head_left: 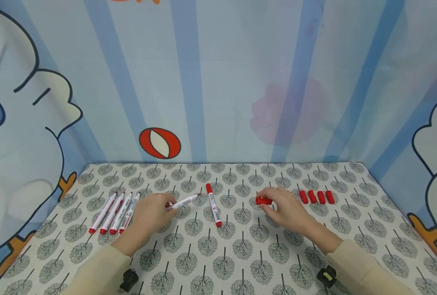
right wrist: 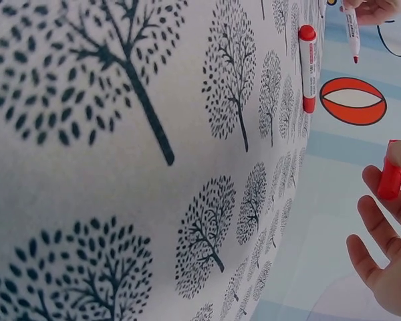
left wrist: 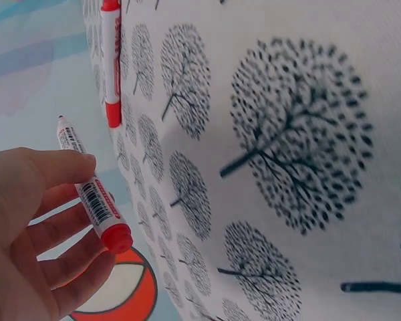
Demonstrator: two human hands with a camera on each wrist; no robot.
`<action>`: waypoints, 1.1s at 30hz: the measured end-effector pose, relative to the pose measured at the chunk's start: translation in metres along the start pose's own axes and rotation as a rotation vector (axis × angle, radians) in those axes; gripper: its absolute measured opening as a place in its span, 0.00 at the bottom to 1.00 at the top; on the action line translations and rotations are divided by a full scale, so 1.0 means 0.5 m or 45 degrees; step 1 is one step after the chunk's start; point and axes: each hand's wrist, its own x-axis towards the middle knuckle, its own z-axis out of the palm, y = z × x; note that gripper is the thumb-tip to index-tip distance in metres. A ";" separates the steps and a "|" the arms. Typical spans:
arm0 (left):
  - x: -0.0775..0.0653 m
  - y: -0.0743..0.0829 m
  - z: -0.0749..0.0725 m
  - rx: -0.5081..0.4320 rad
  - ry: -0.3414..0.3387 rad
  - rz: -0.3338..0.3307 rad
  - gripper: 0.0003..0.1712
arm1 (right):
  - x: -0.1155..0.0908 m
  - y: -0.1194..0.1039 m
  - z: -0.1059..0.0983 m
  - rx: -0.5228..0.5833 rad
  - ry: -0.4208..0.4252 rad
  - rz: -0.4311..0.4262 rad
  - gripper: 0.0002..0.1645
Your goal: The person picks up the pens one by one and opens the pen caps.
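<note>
My left hand point(head_left: 153, 214) pinches an uncapped white marker point(head_left: 184, 202) between thumb and fingers. Its bare tip points right in the head view, and its red end shows in the left wrist view. In my right hand point(head_left: 286, 209) a red marker cap point(head_left: 264, 201) is held between thumb and forefinger, with the other fingers spread. Between the hands, a capped marker point(head_left: 214, 205) lies on the patterned cloth, its red cap at the far end. The held marker and the held cap are well apart.
Left of my left hand, several uncapped markers point(head_left: 109, 213) lie side by side. Beyond my right hand, several red caps point(head_left: 316, 197) form a row. The tree-print tablecloth point(head_left: 224, 250) runs back to a striped curtain point(head_left: 222, 102).
</note>
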 end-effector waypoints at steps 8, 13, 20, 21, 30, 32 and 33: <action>-0.002 -0.044 -0.001 -0.042 -0.053 -0.082 0.11 | -0.003 0.003 0.002 0.003 0.008 0.006 0.13; -0.007 -0.062 -0.012 -0.053 -0.081 -0.143 0.11 | -0.005 0.007 0.006 0.006 0.009 -0.011 0.13; -0.010 -0.086 -0.016 -0.059 -0.124 -0.225 0.13 | -0.008 0.010 0.009 -0.005 0.016 -0.015 0.13; -0.011 -0.089 -0.017 -0.063 -0.130 -0.235 0.13 | -0.008 0.010 0.010 -0.004 0.014 -0.014 0.13; -0.021 -0.110 -0.012 -0.070 -0.148 -0.309 0.12 | -0.007 0.009 0.008 0.008 0.018 -0.029 0.13; -0.023 -0.114 -0.010 -0.066 -0.158 -0.327 0.10 | -0.007 0.009 0.008 0.012 0.014 -0.026 0.13; -0.024 -0.116 -0.009 -0.057 -0.157 -0.332 0.10 | -0.007 0.009 0.008 0.015 0.012 -0.024 0.14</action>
